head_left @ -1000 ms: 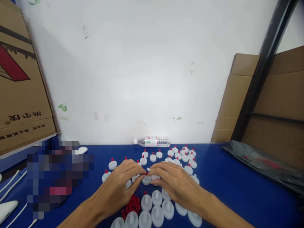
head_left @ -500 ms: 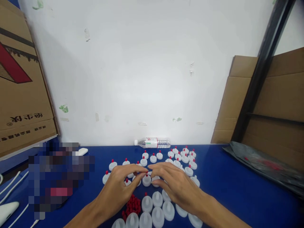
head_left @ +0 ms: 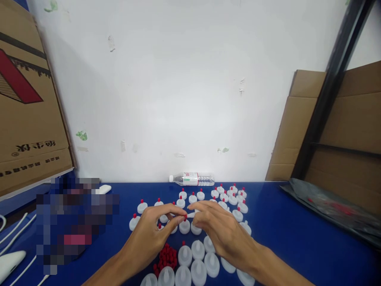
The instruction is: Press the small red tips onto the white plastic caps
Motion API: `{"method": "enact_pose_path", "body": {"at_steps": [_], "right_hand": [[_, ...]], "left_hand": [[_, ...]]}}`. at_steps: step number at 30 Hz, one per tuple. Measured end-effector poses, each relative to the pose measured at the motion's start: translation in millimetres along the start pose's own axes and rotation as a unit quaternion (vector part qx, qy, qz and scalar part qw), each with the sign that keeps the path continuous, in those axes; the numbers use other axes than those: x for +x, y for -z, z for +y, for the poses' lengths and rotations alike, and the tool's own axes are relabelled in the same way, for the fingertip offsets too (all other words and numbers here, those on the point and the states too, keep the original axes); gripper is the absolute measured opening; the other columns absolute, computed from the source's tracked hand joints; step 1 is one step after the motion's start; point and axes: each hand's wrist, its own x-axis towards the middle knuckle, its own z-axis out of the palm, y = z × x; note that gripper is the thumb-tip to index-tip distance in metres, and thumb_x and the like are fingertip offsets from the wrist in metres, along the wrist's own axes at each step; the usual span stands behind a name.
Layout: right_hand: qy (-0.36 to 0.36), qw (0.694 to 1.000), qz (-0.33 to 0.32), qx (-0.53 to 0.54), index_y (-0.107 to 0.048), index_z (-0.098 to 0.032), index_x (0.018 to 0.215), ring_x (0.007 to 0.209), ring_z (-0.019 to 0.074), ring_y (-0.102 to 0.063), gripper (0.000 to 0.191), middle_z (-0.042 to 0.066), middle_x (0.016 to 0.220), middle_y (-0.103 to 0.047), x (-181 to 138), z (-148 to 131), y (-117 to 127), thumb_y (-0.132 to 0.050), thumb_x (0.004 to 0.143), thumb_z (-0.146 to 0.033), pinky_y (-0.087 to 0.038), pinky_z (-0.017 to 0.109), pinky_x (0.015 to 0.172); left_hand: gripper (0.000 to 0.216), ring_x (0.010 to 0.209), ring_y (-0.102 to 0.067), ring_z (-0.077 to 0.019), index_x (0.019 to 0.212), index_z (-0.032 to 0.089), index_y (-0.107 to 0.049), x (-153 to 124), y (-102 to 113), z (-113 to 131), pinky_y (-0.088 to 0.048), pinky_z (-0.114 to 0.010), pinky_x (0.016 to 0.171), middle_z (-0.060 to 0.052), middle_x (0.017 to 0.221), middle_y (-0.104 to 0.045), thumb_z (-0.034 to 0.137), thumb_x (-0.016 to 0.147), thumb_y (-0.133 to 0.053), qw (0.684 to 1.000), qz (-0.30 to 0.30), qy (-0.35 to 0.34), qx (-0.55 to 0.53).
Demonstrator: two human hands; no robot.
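My left hand (head_left: 156, 228) is closed in a pinch, thumb against index finger, with a small red tip cap (head_left: 185, 216) at the fingertips. Facing it, my right hand (head_left: 222, 228) has its fingers curled around a white nozzle lid, mostly hidden; its pale nozzle (head_left: 191, 215) points left at the red cap, and I cannot tell if they touch. Just below the fingertips stands a white lid (head_left: 184, 227). Under my left hand lies a pile of red tip caps (head_left: 167, 256). Several uncapped white nozzle lids (head_left: 198, 272) stand at the front.
Behind my hands, several red-tipped white lids (head_left: 232, 198) stand on the blue table (head_left: 276, 238). A clear bottle (head_left: 192, 179) lies by the wall. Grey plastic bag (head_left: 333, 206) at right, cardboard box (head_left: 32, 119) at left, white cables (head_left: 22, 232) lower left.
My right fingers have curled in more tightly, and the white nozzle between the hands shows more clearly. My left hand has hardly moved. The whole view has shifted slightly.
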Motion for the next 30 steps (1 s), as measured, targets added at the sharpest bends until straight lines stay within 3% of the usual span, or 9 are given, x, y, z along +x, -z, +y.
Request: {"method": "enact_pose_path", "body": {"at_steps": [5,8,12,18,23,30], "right_hand": [[0.005,1.000,-0.003,-0.002,-0.053,-0.022,0.111,0.117,0.0227,-0.062,0.032,0.010,0.124,-0.068,-1.9,-3.0,0.8,-0.039,0.097,0.002,-0.056,0.040,0.095],[-0.002,1.000,0.000,-0.003,-0.053,-0.023,0.110,0.118,0.0224,-0.062,0.034,0.009,0.125,-0.068,-3.7,-4.4,-0.7,-0.038,0.096,0.004,-0.055,0.040,0.097],[-0.003,1.000,0.003,0.009,-0.053,-0.022,0.108,0.118,0.0219,-0.062,0.031,0.009,0.120,-0.069,-2.3,-7.5,-1.9,-0.039,0.097,0.003,-0.054,0.038,0.098],[-0.009,0.998,0.001,0.056,-0.051,-0.023,0.112,0.104,0.0171,-0.065,0.024,0.007,0.110,-0.070,1.2,-14.5,-0.6,-0.042,0.101,-0.004,-0.057,0.027,0.084],[0.010,0.999,0.010,0.036,-0.052,-0.022,0.107,0.112,0.0179,-0.063,0.026,0.007,0.113,-0.071,2.4,-14.6,-1.4,-0.043,0.099,0.000,-0.054,0.029,0.093],[-0.069,0.989,-0.113,-0.064,-0.059,-0.022,0.113,0.097,0.0224,-0.062,0.034,0.008,0.115,-0.065,6.7,-10.1,2.8,-0.046,0.091,0.001,-0.054,0.039,0.086]], "left_hand": [[0.020,0.088,-0.072,-0.0190,0.111,0.024,-0.075,-1.7,-7.1,-13.8,-0.054,-0.028,0.079,-0.002,0.099,-0.079,0.025,0.103,-0.056,0.990,0.015,-0.127,0.056],[0.024,0.087,-0.069,-0.0192,0.111,0.021,-0.071,-2.3,-11.1,-17.6,-0.053,-0.029,0.078,-0.004,0.098,-0.077,0.020,0.106,-0.048,0.977,0.014,-0.185,0.104],[0.027,0.078,-0.062,-0.0177,0.100,0.021,-0.067,-5.1,-12.8,-11.6,-0.048,-0.028,0.072,-0.002,0.087,-0.070,0.020,0.107,-0.042,0.984,-0.007,-0.142,0.106],[0.032,0.072,-0.059,-0.0152,0.083,0.021,-0.062,-10.3,-10.5,-1.9,-0.044,-0.026,0.070,0.001,0.076,-0.064,0.023,0.107,-0.042,0.992,-0.034,-0.110,0.047],[0.030,0.072,-0.060,-0.0166,0.088,0.021,-0.064,-8.8,-9.0,-10.0,-0.045,-0.028,0.069,0.000,0.077,-0.066,0.025,0.108,-0.043,0.988,-0.012,-0.138,0.075],[0.020,0.085,-0.062,-0.0203,0.110,0.024,-0.068,-1.1,1.2,-24.0,-0.047,-0.037,0.087,-0.002,0.092,-0.070,0.022,0.105,-0.048,0.960,-0.004,-0.189,0.205]]}}
